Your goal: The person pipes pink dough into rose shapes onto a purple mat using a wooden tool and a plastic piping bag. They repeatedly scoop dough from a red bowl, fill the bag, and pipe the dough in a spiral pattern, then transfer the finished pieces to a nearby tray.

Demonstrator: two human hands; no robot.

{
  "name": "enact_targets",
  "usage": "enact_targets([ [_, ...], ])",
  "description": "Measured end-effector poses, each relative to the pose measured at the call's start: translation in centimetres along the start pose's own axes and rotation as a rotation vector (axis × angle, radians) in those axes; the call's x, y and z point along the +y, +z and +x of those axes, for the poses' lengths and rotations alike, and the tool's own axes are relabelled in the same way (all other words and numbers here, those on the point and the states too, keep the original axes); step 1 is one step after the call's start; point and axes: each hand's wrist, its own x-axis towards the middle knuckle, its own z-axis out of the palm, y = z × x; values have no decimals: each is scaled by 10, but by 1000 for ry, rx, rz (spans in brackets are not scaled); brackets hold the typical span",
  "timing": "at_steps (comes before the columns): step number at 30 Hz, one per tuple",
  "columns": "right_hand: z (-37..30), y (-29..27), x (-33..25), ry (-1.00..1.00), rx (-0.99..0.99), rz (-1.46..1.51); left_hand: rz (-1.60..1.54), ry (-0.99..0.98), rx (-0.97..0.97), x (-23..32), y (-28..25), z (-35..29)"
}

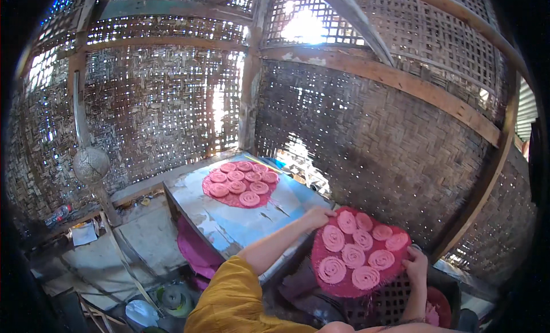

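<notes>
Two hands, left hand (318,217) and right hand (416,265), grip opposite edges of a red mat (344,275), fingers closed on it, keeping its pink spirals (353,255) level beside the bench (240,221).

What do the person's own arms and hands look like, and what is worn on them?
The left arm has a loose mustard-yellow sleeve that ends near the elbow; the forearm below it is bare. The left hand and the right hand are bare, with no gloves. No ring or watch is visible. The right forearm is also bare, as far as it shows.
</notes>
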Motion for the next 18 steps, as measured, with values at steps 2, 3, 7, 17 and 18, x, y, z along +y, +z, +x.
enact_targets([
  [2, 30, 50, -28, -35, -13, 95, 192, -39, 58, -9, -54, -4],
  [3, 48, 78, -47, -48, -68, 120, 250, 10, 116, -38, -83, -2],
  [7, 109, 197, -76, -38, -202, 206, 363, -78, 264, -113, -176, 1],
  [17, 172, 342, -122, -188, -301, -217, 397, -326, 382, -180, -273, -10],
  [18, 170, 349, -105, -255, -252, -271, 498, -275, 439, -179, -270, -11],
])
